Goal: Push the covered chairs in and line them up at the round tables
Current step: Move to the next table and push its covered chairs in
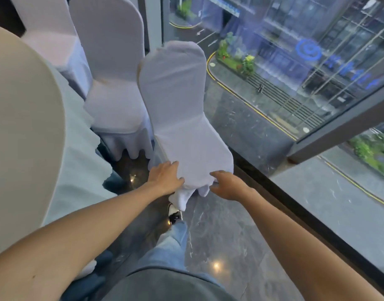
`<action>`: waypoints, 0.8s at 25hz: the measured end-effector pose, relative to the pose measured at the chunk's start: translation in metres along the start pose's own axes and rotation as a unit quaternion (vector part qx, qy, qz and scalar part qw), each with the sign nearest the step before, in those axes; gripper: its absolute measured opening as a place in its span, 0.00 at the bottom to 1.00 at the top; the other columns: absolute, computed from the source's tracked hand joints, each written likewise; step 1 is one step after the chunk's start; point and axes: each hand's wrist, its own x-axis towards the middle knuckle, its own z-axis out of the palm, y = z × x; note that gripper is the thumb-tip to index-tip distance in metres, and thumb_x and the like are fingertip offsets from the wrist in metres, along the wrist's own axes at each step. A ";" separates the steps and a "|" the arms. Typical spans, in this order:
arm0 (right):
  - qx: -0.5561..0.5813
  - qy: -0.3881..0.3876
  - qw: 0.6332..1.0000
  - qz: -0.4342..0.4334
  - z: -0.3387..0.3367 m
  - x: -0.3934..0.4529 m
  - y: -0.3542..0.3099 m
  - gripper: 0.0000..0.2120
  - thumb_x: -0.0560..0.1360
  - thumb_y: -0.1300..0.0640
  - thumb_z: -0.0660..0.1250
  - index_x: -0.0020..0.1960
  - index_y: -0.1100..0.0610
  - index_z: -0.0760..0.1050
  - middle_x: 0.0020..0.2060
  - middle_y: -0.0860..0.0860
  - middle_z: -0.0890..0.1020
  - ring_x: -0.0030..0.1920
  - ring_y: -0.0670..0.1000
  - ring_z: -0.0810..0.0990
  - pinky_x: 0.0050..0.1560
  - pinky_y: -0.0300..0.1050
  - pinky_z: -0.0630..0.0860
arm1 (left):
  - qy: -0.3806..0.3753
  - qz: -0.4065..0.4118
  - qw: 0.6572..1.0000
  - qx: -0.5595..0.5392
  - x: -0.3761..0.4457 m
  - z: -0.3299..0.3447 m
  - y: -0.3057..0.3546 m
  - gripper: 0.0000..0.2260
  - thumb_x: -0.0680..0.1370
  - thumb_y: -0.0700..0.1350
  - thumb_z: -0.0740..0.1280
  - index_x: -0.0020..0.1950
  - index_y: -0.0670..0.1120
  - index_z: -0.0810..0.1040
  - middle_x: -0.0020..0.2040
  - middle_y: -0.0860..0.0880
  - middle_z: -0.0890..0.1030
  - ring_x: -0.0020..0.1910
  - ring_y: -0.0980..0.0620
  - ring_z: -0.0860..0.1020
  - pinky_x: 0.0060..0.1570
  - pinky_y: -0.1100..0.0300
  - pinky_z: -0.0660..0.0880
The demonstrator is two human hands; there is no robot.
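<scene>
A chair in a white cover [180, 109] stands before me, its seat towards me and its back towards the window. My left hand [165, 177] lies flat on the seat's front left corner, gripping the cover's edge. My right hand [228, 185] is at the front right corner, fingers curled under the cover's hem. The round table [23, 127] with a pale cloth is at the left. A second covered chair [115, 83] stands beside the first, and a third [49, 33] is further back.
A floor-to-ceiling glass wall [295, 61] with a dark frame [338, 127] runs along the right, close to the chair. The floor [219, 235] is glossy dark stone. My leg and shoe [174, 216] are just under the chair's front hem.
</scene>
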 end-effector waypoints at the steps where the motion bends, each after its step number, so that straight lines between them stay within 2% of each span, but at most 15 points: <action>1: -0.018 0.002 1.000 -0.006 -0.016 0.026 0.002 0.27 0.77 0.46 0.63 0.75 0.50 0.65 0.72 0.50 0.70 0.71 0.54 0.68 0.69 0.53 0.68 | -0.003 -0.011 1.000 -0.009 0.023 -0.006 -0.001 0.22 0.76 0.58 0.62 0.66 0.48 0.71 0.61 0.46 0.78 0.59 0.42 0.76 0.52 0.49 0.72; 3: -0.049 -0.002 0.999 -0.025 -0.049 0.073 0.002 0.28 0.78 0.46 0.62 0.76 0.50 0.63 0.74 0.48 0.67 0.73 0.53 0.66 0.71 0.51 0.65 | -0.010 -0.025 0.999 -0.029 0.067 -0.019 -0.006 0.21 0.77 0.57 0.62 0.64 0.47 0.70 0.62 0.46 0.77 0.59 0.41 0.77 0.50 0.49 0.72; 7: -0.099 -0.019 0.992 -0.081 -0.108 0.150 -0.005 0.28 0.78 0.48 0.63 0.77 0.51 0.62 0.75 0.49 0.65 0.73 0.54 0.65 0.70 0.50 0.65 | 0.010 -0.068 0.996 -0.063 0.129 -0.050 -0.017 0.16 0.77 0.57 0.61 0.58 0.48 0.70 0.57 0.47 0.78 0.54 0.43 0.78 0.44 0.52 0.70; 11: -0.149 -0.016 0.977 -0.149 -0.169 0.221 -0.021 0.29 0.78 0.50 0.64 0.77 0.51 0.61 0.75 0.50 0.65 0.73 0.54 0.65 0.70 0.51 0.66 | 0.033 -0.120 0.989 -0.083 0.180 -0.084 -0.037 0.18 0.77 0.58 0.61 0.61 0.49 0.71 0.59 0.47 0.78 0.55 0.43 0.77 0.49 0.50 0.74; 16: -0.176 0.049 0.953 -0.241 -0.244 0.327 -0.033 0.32 0.75 0.51 0.68 0.77 0.53 0.62 0.75 0.55 0.65 0.73 0.57 0.65 0.71 0.53 0.65 | 0.080 -0.201 0.967 -0.134 0.252 -0.120 -0.053 0.25 0.77 0.59 0.62 0.69 0.47 0.67 0.63 0.44 0.76 0.59 0.41 0.76 0.55 0.48 0.74; 18: -0.178 0.082 0.940 -0.280 -0.276 0.368 -0.037 0.33 0.74 0.52 0.69 0.76 0.54 0.63 0.75 0.57 0.65 0.73 0.59 0.65 0.71 0.55 0.64 | 0.107 -0.231 0.957 -0.142 0.282 -0.139 -0.049 0.27 0.77 0.59 0.62 0.72 0.47 0.64 0.67 0.43 0.72 0.62 0.40 0.73 0.59 0.46 0.72; 20: -0.185 0.117 0.921 -0.323 -0.304 0.408 -0.037 0.33 0.73 0.53 0.70 0.76 0.56 0.63 0.75 0.59 0.64 0.74 0.61 0.64 0.72 0.58 0.63 | 0.137 -0.270 0.942 -0.144 0.316 -0.158 -0.038 0.33 0.78 0.58 0.64 0.78 0.46 0.57 0.75 0.41 0.64 0.70 0.38 0.68 0.64 0.44 0.68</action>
